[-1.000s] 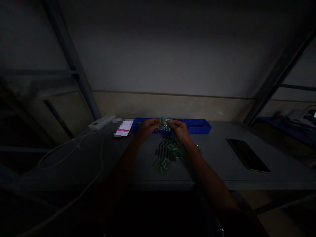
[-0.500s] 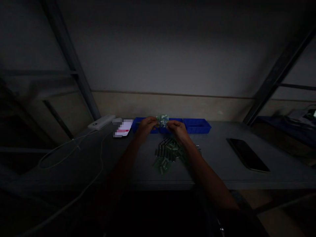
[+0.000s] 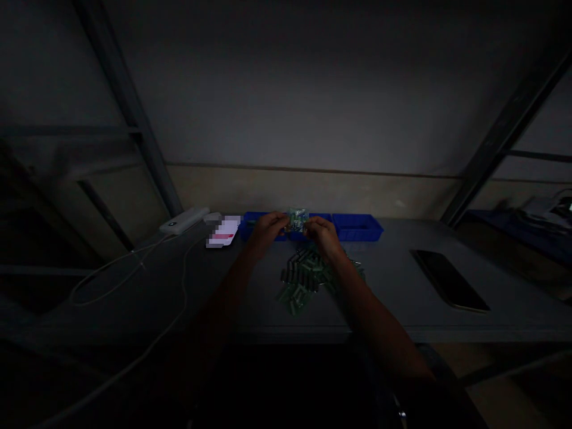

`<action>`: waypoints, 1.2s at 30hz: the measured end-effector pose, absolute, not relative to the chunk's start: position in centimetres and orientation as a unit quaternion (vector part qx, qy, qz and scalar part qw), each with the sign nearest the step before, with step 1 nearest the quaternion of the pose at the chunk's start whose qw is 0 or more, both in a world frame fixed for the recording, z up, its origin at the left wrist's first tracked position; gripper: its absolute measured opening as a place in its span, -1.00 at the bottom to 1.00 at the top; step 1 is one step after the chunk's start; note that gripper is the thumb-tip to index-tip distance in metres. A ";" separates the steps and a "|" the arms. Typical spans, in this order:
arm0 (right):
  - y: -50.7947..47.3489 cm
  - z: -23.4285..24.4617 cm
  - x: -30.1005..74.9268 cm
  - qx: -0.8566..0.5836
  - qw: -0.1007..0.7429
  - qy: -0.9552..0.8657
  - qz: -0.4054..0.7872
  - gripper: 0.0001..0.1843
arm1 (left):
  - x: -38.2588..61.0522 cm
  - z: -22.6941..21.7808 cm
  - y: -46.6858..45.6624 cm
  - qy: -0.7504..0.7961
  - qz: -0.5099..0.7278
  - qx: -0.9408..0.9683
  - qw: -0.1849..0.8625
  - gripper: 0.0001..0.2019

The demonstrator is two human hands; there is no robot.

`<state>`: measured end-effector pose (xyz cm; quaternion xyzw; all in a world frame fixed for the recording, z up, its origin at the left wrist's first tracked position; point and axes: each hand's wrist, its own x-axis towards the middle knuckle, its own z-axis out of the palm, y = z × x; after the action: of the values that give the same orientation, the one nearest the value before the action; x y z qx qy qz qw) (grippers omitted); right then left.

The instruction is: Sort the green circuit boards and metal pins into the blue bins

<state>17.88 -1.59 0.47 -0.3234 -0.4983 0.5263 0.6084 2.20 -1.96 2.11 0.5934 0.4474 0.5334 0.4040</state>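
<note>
A small clear plastic bag (image 3: 298, 218) with shiny little parts in it is held up between my two hands, in front of the blue bins. My left hand (image 3: 269, 229) pinches its left side, and my right hand (image 3: 322, 231) pinches the right side. What the parts in the bag are is too small and dark to tell. Below the hands, a heap of small greenish bags and short metal cylinders (image 3: 304, 277) lies on the grey table (image 3: 384, 298). My right forearm hides part of that heap.
Three blue plastic bins (image 3: 357, 228) stand in a row at the back by the wall. A lit phone (image 3: 226, 231) and a white power strip (image 3: 184, 221) with cables are on the left. A dark phone (image 3: 449, 280) lies on the right. Metal posts (image 3: 147, 161) rise at both sides.
Both hands and the bag have shifted very slightly to the right; the left fingers now reach a little further over the bag's edge. The heap is unchanged.
</note>
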 end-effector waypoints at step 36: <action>-2.5 0.9 17.5 -0.346 0.626 -0.482 0.507 -0.57 | 2.7 2.1 -2.0 0.457 0.558 0.590 0.363 -0.66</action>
<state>17.53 -2.50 0.94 -0.3458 -0.4818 0.5067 0.6257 2.66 -2.02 2.07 0.5899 0.4571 0.5578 0.3633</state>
